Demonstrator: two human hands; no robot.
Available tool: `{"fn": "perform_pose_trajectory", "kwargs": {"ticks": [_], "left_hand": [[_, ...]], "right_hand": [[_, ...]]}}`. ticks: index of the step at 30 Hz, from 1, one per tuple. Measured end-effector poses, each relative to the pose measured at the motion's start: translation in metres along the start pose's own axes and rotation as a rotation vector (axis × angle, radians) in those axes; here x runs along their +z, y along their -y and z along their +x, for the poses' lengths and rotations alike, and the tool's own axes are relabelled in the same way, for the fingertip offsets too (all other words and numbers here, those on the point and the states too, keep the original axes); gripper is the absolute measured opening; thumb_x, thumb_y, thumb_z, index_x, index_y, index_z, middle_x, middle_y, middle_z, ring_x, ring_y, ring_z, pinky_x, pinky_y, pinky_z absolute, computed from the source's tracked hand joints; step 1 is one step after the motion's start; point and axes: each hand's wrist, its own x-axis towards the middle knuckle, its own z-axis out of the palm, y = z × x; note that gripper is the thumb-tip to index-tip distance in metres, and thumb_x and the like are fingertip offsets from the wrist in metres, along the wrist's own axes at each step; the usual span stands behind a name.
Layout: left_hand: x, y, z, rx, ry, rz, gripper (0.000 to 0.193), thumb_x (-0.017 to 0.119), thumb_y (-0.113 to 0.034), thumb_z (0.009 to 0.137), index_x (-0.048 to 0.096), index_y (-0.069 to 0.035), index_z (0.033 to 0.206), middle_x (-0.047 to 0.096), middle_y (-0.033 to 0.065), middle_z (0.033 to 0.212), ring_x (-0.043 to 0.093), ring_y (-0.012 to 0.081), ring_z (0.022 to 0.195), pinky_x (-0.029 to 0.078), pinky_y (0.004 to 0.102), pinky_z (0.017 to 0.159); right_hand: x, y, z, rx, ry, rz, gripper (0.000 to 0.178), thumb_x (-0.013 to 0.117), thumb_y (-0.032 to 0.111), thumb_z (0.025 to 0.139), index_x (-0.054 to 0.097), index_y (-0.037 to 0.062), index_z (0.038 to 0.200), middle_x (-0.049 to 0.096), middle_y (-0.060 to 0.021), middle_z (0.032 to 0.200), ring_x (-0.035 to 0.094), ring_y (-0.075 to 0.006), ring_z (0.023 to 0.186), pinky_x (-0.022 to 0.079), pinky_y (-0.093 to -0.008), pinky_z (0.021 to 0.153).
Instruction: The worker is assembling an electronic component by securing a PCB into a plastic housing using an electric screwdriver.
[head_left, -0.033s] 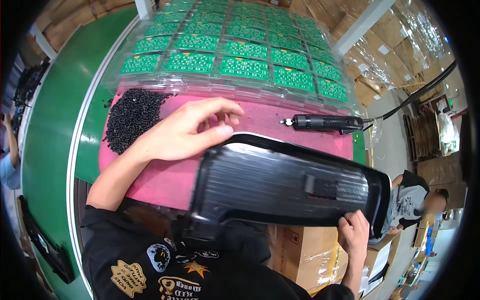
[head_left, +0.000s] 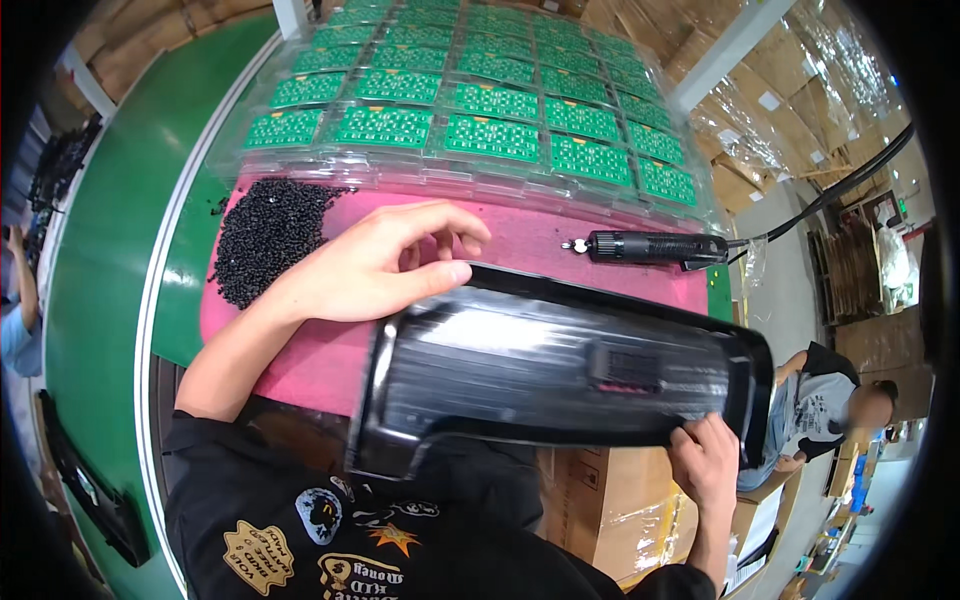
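The head view showed, nearest the person, a black shirt with embroidered patches [head_left: 330, 540] and cardboard boxes [head_left: 600, 510] below the worktop edge. Just above them, the right hand [head_left: 705, 460] gripped the lower right edge of a long glossy black plastic housing [head_left: 560, 375], its fingers [head_left: 690, 437] curled tight around the rim. The housing lay tilted across the near edge of a pink mat [head_left: 520, 235], its wider end toward the person's left. The left hand [head_left: 385, 265] rested at the housing's upper left corner, thumb touching the rim, while its fingers [head_left: 455, 225] were loosely curled and apart above the mat, holding nothing visible. Left of that hand, a heap of small black pellets [head_left: 265, 235] lay on the mat. Beyond the housing, a black electric screwdriver [head_left: 650, 247] lay on its side, its cable [head_left: 830, 195] trailing right. Farthest off, clear plastic trays of green circuit boards [head_left: 480, 95] covered the green worktop [head_left: 120, 250]. A seated person [head_left: 830, 410] was at the right.
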Motion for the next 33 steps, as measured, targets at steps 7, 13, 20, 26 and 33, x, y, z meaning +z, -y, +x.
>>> {"fn": "perform_pose_trajectory", "kwargs": {"ticks": [7,13,20,26,33], "left_hand": [[-0.005,0.013,-0.004,0.126,-0.100,0.421,0.022,0.071,-0.013,0.084,0.066,-0.002,0.102,0.066,0.0088,0.092,0.064,0.0242,0.083,0.051,0.0343,0.075],[-0.005,0.011,-0.004,0.152,-0.134,0.620,0.017,0.072,-0.015,0.082,0.065,-0.001,0.089,0.064,0.0127,0.084,0.064,0.0335,0.082,0.049,0.0411,0.070],[-0.019,0.014,-0.005,0.066,-0.103,0.565,0.018,0.073,-0.012,0.079,0.061,0.001,0.084,0.061,0.0140,0.081,0.062,0.0357,0.079,0.047,0.0422,0.070],[-0.030,0.020,-0.006,0.097,-0.081,0.517,0.023,0.078,-0.014,0.076,0.065,0.000,0.089,0.064,0.0105,0.082,0.063,0.0273,0.075,0.048,0.0359,0.068],[-0.011,-0.015,0.007,0.186,-0.302,-0.153,0.065,0.087,-0.011,0.069,0.059,-0.003,0.127,0.066,0.0029,0.114,0.054,0.0076,0.092,0.047,0.0223,0.071]], "right_hand": [[-0.010,0.010,0.172,-0.320,-0.172,0.197,0.024,0.077,0.015,0.076,0.063,0.0063,0.094,0.060,-0.0076,0.083,0.057,-0.0274,0.078,0.045,-0.0389,0.070],[0.016,0.008,0.304,-0.294,-0.237,0.116,0.039,0.073,0.011,0.080,0.062,0.0067,0.118,0.067,-0.0145,0.102,0.061,-0.0334,0.099,0.049,-0.0423,0.087],[0.023,0.014,0.367,-0.175,0.132,0.172,0.068,0.080,0.014,0.071,0.051,0.0035,0.132,0.067,-0.0185,0.118,0.066,-0.0327,0.099,0.052,-0.0424,0.089],[0.020,0.013,0.351,-0.227,-0.116,0.293,0.081,0.074,0.007,0.076,0.033,0.0036,0.146,0.061,-0.0198,0.125,0.064,-0.0247,0.109,0.052,-0.0356,0.093],[-0.019,0.059,0.256,-0.029,-0.125,1.696,0.086,0.073,0.000,0.081,0.022,0.0084,0.149,0.044,-0.0182,0.128,0.054,-0.0279,0.120,0.045,-0.0416,0.105]]}}
